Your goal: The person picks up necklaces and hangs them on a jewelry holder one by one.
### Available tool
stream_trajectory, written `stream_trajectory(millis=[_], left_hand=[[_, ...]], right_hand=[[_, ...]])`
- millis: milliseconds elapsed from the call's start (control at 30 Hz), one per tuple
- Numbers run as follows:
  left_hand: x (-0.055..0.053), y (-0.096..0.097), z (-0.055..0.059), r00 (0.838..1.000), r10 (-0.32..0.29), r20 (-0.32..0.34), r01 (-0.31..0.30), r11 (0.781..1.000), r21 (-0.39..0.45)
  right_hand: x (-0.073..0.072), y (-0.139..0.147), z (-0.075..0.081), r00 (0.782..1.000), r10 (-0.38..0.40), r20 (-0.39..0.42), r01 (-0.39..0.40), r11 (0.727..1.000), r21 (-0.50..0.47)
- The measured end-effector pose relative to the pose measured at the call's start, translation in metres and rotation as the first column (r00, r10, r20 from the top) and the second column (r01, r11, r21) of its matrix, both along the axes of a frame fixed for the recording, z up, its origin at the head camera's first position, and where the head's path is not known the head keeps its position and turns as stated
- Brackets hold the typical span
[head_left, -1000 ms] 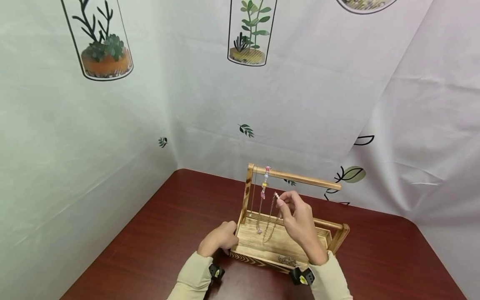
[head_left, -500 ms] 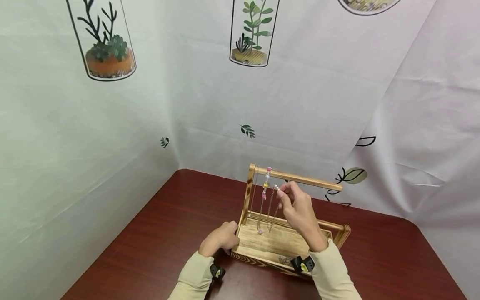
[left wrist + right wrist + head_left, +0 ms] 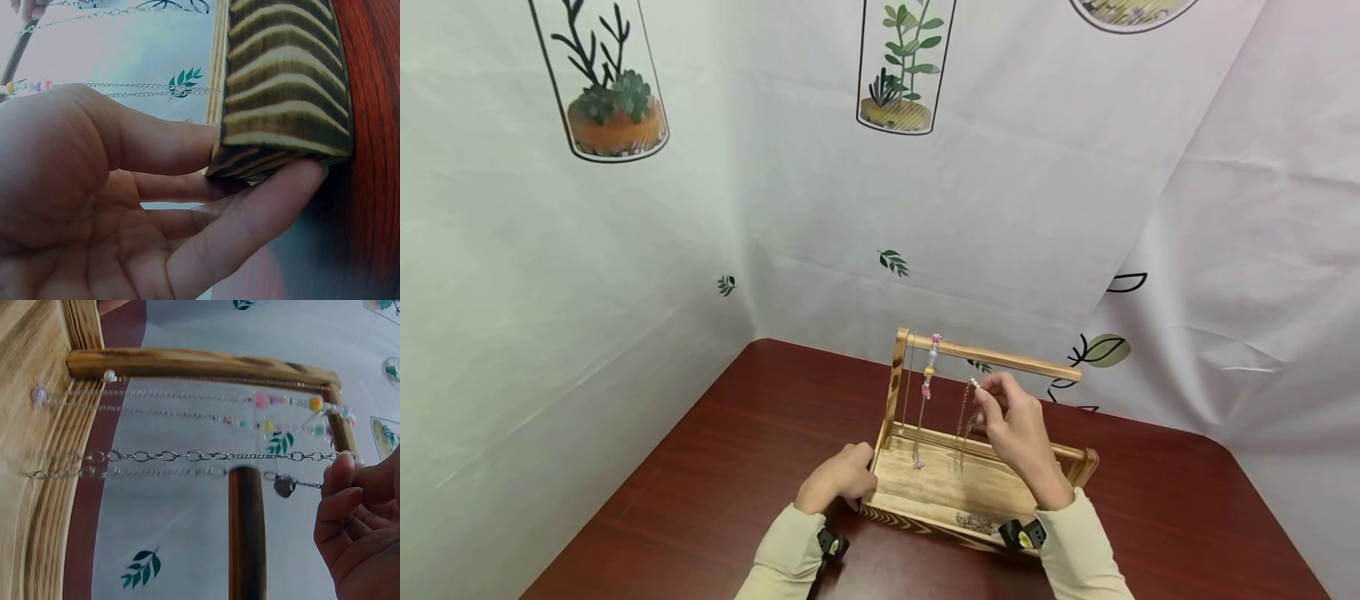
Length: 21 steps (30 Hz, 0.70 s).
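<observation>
My right hand [image 3: 1018, 425] pinches a silver chain necklace [image 3: 964, 417] by its upper end, below the top bar [image 3: 1007, 360] of a wooden jewelry stand. In the right wrist view its links hang beside a small grey pendant [image 3: 284, 485]. The left hand [image 3: 838, 479] grips the left front corner of the stand's tray [image 3: 917, 496], thumb and fingers around the wood [image 3: 284, 81] in the left wrist view. A colourful beaded necklace [image 3: 929, 371] and a thin chain [image 3: 907, 383] with a pearl [image 3: 110, 375] hang at the bar's left end.
A small heap of chain [image 3: 974, 522] lies in the tray's front right part. A lower wooden rod [image 3: 1067, 451] crosses the stand's right side. The stand sits on a dark red table [image 3: 700, 467] before a printed white cloth [image 3: 820, 208].
My right hand rose slightly, then moved right and a little down, carrying the chain necklace along the bar. The left hand keeps its grip on the tray corner.
</observation>
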<state>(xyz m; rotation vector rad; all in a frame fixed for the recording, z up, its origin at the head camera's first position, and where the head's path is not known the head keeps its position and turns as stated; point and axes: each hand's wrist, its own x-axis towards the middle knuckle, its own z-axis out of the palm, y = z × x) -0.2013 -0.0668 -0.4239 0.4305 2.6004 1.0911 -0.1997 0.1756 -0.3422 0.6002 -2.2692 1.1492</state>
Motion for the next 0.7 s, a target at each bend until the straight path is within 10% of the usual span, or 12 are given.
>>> stream_trajectory(millis=[700], left_hand=[[0.000, -0.001, -0.002, 1.000, 0.014, 0.005, -0.014, 1.000, -0.009]], right_hand=[[0.007, 0.040, 0.002, 0.990, -0.144, -0.014, 0.144, 0.989, 0.030]])
